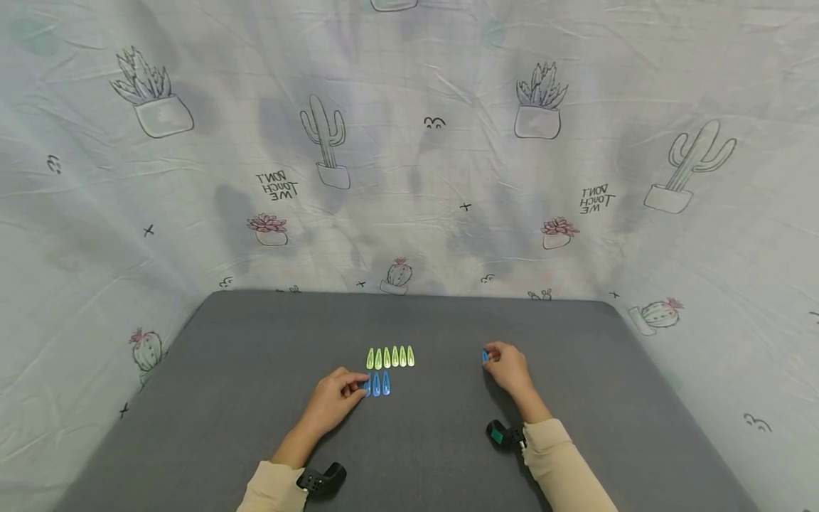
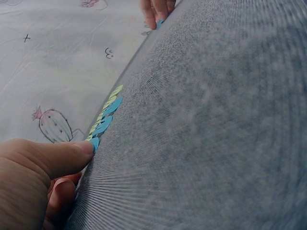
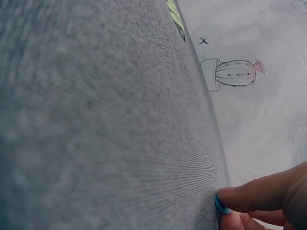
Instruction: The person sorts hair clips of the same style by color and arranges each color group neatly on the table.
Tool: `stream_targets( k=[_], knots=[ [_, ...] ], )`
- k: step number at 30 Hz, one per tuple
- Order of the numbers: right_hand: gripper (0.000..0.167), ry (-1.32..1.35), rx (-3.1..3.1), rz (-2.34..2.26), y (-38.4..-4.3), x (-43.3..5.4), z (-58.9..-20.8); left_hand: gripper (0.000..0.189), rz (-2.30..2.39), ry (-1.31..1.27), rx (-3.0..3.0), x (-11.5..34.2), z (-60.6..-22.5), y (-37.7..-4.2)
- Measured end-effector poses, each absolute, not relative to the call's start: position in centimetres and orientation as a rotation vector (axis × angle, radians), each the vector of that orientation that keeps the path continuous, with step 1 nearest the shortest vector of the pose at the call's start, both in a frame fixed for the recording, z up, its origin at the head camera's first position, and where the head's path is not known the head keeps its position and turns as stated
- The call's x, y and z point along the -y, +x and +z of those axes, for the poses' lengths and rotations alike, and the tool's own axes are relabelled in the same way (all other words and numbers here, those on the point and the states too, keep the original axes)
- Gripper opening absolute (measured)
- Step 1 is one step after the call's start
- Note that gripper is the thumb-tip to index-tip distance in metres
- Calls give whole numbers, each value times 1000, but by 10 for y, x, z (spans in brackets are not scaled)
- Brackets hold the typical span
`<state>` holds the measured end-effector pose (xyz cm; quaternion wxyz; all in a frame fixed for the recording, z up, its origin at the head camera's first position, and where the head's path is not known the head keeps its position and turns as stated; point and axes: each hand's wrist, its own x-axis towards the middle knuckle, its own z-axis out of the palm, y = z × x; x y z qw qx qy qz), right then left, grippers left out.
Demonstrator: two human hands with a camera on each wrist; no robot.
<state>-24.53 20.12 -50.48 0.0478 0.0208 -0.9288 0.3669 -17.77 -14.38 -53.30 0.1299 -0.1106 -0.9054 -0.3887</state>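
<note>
Several yellow-green snap hair clips point(image 1: 391, 357) lie upright in a row on the grey table. Under that row stand three blue snap hair clips point(image 1: 376, 385), side by side. My left hand point(image 1: 335, 400) pinches the leftmost blue clip between thumb and fingers, and its thumb point(image 2: 72, 157) partly covers that clip in the left wrist view. Well to the right, my right hand point(image 1: 510, 368) pinches another blue hair clip point(image 3: 221, 203) between thumb and fingertips, at or just above the tabletop. Much of this clip is hidden by the fingers.
The grey tabletop point(image 1: 435, 441) stretches around both hands. Behind it and along its sides hangs a white cloth point(image 1: 409, 178) printed with cacti and potted plants. A black wrist device point(image 1: 322, 480) sits on the left wrist, another point(image 1: 504, 434) on the right.
</note>
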Motion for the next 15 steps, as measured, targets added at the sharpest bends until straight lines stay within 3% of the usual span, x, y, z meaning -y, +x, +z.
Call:
stream_targets(
  k=[15],
  knots=[
    [32,-32,2671,1639,-234,-198,-509,19,-1130,-303,2649,143,-532,-177]
  ],
)
